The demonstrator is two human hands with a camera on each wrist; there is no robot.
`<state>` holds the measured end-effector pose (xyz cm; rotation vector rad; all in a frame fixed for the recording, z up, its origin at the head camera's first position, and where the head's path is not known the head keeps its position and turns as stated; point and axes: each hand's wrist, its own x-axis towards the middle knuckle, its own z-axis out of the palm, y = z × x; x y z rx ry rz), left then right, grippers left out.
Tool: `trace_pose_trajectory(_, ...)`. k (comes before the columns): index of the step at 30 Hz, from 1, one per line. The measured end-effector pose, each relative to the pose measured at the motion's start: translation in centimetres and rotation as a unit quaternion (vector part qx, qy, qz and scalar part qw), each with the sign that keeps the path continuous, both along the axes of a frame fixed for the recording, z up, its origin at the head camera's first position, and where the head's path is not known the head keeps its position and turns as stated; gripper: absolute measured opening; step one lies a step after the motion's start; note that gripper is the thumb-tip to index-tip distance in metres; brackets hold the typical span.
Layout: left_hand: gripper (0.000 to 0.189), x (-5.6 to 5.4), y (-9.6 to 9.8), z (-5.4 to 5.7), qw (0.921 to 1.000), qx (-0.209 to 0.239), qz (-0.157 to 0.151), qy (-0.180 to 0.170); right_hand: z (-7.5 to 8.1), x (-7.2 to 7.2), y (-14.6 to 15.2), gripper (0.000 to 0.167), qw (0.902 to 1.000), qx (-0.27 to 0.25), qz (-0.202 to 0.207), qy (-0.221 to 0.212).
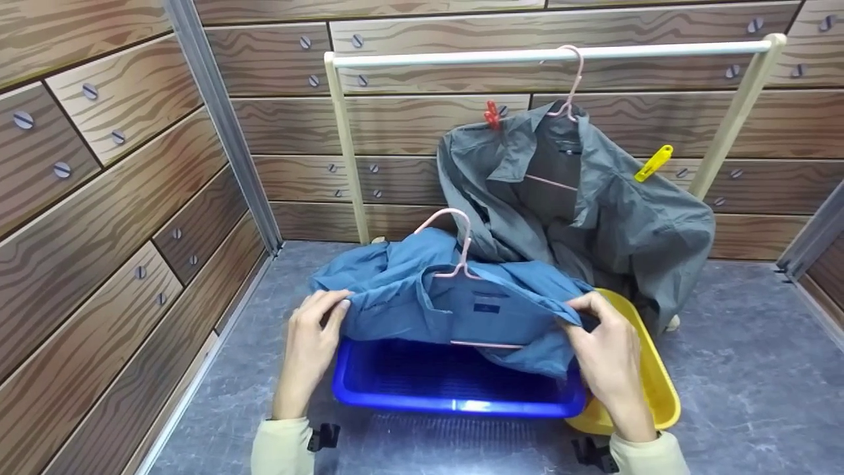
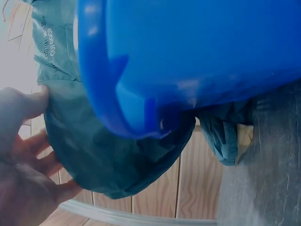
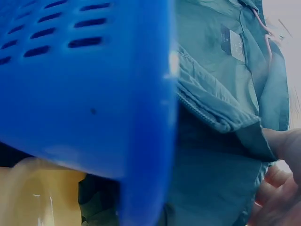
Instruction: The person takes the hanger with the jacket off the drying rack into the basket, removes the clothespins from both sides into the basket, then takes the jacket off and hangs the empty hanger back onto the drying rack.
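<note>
A blue jacket (image 1: 395, 316) with a pink hanger (image 1: 466, 257) inside its collar is held up over a blue basket (image 1: 455, 404). My left hand (image 1: 313, 336) pinches the jacket's left shoulder between thumb and fingers. At the opposite shoulder, my right hand (image 1: 603, 349) pinches the fabric near the open zip front. In the right wrist view the zip edge (image 3: 202, 110) and a collar label (image 3: 233, 42) show. The hanger's hook points upward, off the rail. Part of the jacket hangs behind the basket in the left wrist view.
Behind, a grey jacket (image 1: 633, 218) hangs by a pink hanger on the white rail (image 1: 455, 58) of a wooden rack. A red clothespin (image 1: 491, 115) and a yellow clothespin (image 1: 653, 163) clip its shoulders. A yellow basket (image 1: 663, 389) sits right of the blue one.
</note>
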<state>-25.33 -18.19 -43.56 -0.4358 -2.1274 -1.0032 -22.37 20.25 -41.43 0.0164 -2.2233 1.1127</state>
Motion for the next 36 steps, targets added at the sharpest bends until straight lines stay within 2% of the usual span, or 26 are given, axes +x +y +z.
trace_pose_trajectory(14, 0.012, 0.0, 2.7, -0.3, 0.9974, -0.034, -0.021, 0.061, 0.1, 0.2, -0.2, 0.013, 0.9989, -0.026, 0.018, 0.034)
trace_pose_trajectory(25, 0.013, 0.4, 4.9, -0.5, 0.9955, -0.029, -0.002, 0.091, 0.2, 0.2, -0.4, 0.016, 0.9981, -0.041, 0.027, 0.036)
trace_pose_trajectory(30, 0.014, 0.8, 5.6, -0.1, 0.9949, -0.002, 0.001, 0.101, -0.1, 0.1, -1.2, 0.022, 0.9965, -0.002, 0.014, 0.082)
trace_pose_trajectory(34, 0.014, 1.1, 6.0, 0.2, 0.9942, 0.005, -0.004, 0.107, -0.3, 0.0, -2.3, 0.038, 0.9920, 0.045, 0.007, 0.118)
trace_pose_trajectory(36, 0.014, 1.2, 6.0, 0.4, 0.9943, 0.004, -0.008, 0.106, -0.4, 0.0, -2.7, 0.043, 0.9903, 0.050, 0.003, 0.130)
